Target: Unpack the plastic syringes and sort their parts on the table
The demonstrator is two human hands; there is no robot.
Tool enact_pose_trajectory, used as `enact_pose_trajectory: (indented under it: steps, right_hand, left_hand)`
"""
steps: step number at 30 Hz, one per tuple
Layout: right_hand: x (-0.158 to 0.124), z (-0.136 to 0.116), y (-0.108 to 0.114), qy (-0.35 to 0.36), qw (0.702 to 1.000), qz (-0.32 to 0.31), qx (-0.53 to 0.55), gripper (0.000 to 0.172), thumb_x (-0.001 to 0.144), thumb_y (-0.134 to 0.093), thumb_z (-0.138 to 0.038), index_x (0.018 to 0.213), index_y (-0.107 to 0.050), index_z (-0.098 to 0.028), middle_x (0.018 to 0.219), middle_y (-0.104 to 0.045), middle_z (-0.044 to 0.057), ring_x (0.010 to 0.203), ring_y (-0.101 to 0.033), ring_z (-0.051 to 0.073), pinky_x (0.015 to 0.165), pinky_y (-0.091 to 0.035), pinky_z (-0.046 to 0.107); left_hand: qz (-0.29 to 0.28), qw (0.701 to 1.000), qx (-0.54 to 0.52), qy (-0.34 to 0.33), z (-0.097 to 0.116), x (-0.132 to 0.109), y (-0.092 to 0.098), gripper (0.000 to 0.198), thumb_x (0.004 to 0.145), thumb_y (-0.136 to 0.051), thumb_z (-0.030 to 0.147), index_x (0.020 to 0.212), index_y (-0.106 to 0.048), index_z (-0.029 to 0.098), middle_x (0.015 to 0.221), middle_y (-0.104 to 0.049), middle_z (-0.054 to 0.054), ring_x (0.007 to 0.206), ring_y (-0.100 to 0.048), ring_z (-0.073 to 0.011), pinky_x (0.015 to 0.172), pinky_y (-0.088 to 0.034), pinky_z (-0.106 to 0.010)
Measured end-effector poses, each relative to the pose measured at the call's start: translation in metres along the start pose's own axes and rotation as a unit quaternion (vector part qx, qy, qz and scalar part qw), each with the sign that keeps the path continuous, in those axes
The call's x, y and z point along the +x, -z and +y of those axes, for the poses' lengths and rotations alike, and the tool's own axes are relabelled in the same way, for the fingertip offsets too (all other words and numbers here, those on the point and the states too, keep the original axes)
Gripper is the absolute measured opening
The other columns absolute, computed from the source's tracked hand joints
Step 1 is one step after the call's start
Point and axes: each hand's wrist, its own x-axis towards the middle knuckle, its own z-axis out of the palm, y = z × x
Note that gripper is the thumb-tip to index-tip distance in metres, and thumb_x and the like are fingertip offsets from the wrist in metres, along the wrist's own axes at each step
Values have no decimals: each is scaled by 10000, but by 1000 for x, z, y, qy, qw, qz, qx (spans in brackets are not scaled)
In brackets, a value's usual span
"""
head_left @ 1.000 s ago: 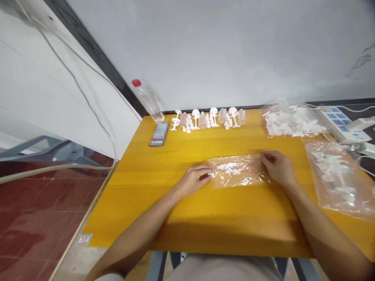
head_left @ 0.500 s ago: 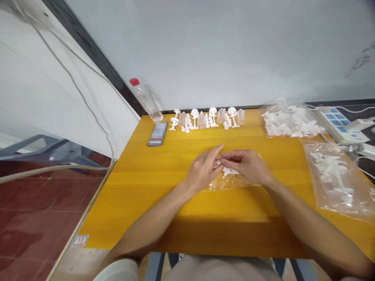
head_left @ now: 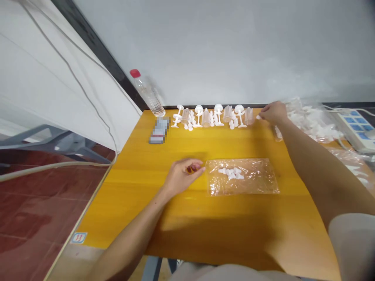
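Note:
My right hand (head_left: 274, 113) is reached out to the back of the table, its fingertips pinching a small white plastic piece (head_left: 258, 117). Just left of it is the row's last clear plastic cup (head_left: 249, 116). My left hand (head_left: 182, 176) rests nearer the front, thumb and curled fingers apart with nothing seen between them. Beside its fingertips lies a flat clear plastic bag (head_left: 258, 179) with several small white pieces (head_left: 231, 173) at its middle. Along the back edge stand white stemmed parts with round discs (head_left: 218, 114), alternating with clear cups and clusters of small white pieces (head_left: 190, 121).
A water bottle with a red cap (head_left: 149, 95) and a blurred card or packet (head_left: 159, 130) are at the back left. On the right lie bags of white parts (head_left: 316, 121) and a power strip (head_left: 356, 127). A whiteboard (head_left: 205, 50) rises behind the table.
My hands have parted from over the bag. The right went to the back right with a small white piece; the left drew back leftward, uncovering the bag.

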Motion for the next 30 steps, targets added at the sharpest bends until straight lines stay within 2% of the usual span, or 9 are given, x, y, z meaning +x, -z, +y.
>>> enact_pose_trajectory:
  steps: [4,9,12,15,19,21,25,28,30]
  right_hand:
    - [10,-10,-15,-29,999,-33,-8,415,754,-667,-267,895,-727,119,974,-743,202,959,-646,175,932,-435,348]
    - [-5,-19,2,-29,998,-52,10,532,894,-545,-401,959,-730,93,838,-743,159,840,-636,131,852,-446,304]
    - [-47,-16,20,-9,998,-51,18,480,948,-518,-399,1024,-762,7,889,-760,134,841,-649,144,838,-451,292]
    - [-110,-6,31,19,998,-57,-4,400,932,-624,-442,1074,-793,-108,1012,-773,119,913,-688,198,901,-470,321]
    - [-189,17,30,28,998,-17,-49,465,924,-654,-497,1224,-745,-154,1099,-752,147,863,-711,253,912,-532,411]
    - [-216,30,24,20,999,-4,-39,541,914,-647,-521,1295,-701,-141,1134,-734,163,844,-710,258,875,-557,432]
    - [-245,48,10,-15,997,-51,58,657,882,-664,-533,1382,-629,-108,1075,-739,135,824,-707,224,851,-574,401]
    - [-251,52,5,-70,986,-48,142,740,829,-722,-538,1429,-589,-125,1081,-741,107,819,-708,205,840,-583,382]
    - [-252,52,5,-106,972,-42,207,784,796,-754,-542,1444,-573,-138,1101,-741,105,833,-715,206,826,-592,376]
  left_hand:
    - [-7,1000,-3,24,-8,-4,0,239,876,-736,416,977,-775,203,794,-754,-14,695,-657,-129,623,-528,-232]
    - [-19,999,-16,39,-4,-4,1,213,870,-735,392,958,-774,202,799,-765,-13,702,-666,-135,646,-528,-239]
    - [-62,995,-48,64,1,-8,1,188,880,-716,374,900,-774,196,814,-777,-14,706,-676,-138,655,-530,-238]
    - [-122,987,-70,76,3,-11,-6,189,890,-697,361,883,-791,196,826,-787,-16,708,-680,-141,637,-516,-231]
    - [-171,980,-48,87,3,-13,-22,211,882,-698,381,927,-828,221,781,-777,-3,653,-653,-138,595,-481,-231]
    - [-155,985,-26,73,3,-13,-29,218,872,-712,395,942,-835,229,747,-747,4,622,-614,-125,566,-449,-223]
    - [-59,998,11,18,6,-11,-37,194,854,-746,383,905,-827,214,753,-694,-4,635,-566,-109,587,-429,-222]
    - [-79,996,39,-8,9,-8,-37,168,881,-722,367,895,-825,234,805,-722,-10,662,-584,-115,631,-444,-238]
    - [-94,994,47,0,9,-6,-37,190,903,-694,382,955,-814,243,853,-748,-9,674,-604,-123,659,-461,-251]
